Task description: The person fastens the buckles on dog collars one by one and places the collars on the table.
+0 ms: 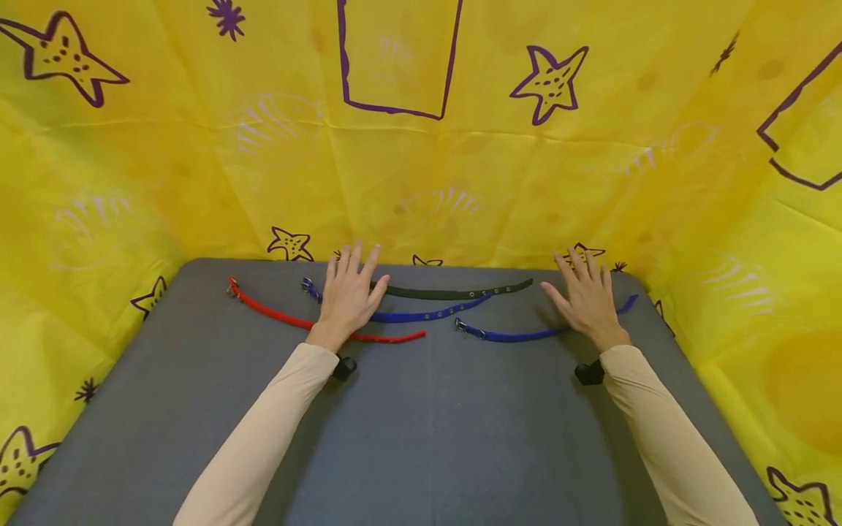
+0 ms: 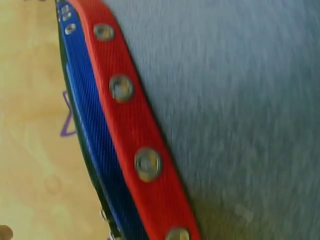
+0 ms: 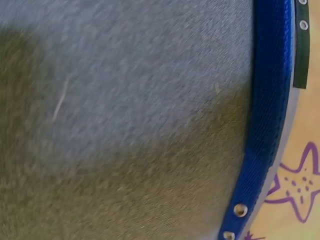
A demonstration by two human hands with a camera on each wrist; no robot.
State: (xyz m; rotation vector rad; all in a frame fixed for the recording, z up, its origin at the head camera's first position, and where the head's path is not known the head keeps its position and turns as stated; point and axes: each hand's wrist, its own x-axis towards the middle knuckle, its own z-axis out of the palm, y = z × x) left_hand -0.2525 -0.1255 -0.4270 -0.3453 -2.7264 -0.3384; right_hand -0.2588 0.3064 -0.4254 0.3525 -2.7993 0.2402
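Note:
My left hand (image 1: 346, 301), fingers straight and palm down, is over the left part of the collars and covers some of them. Beneath it run a red collar (image 1: 272, 314), a blue collar (image 1: 401, 317) and a dark green collar (image 1: 434, 294), whose left end is hidden. The left wrist view shows metal eyelets along the red collar (image 2: 129, 120). My right hand (image 1: 588, 301), fingers spread, overlaps a second blue collar (image 1: 526, 337). That collar's buckle end points left, and its tip emerges right of the hand. Neither hand grips anything.
The collars lie near the far edge of a grey padded table (image 1: 427, 431). Yellow cloth (image 1: 421, 183) with purple drawings rises behind it and along both sides. Small black devices (image 1: 344, 367) sit under the wrists.

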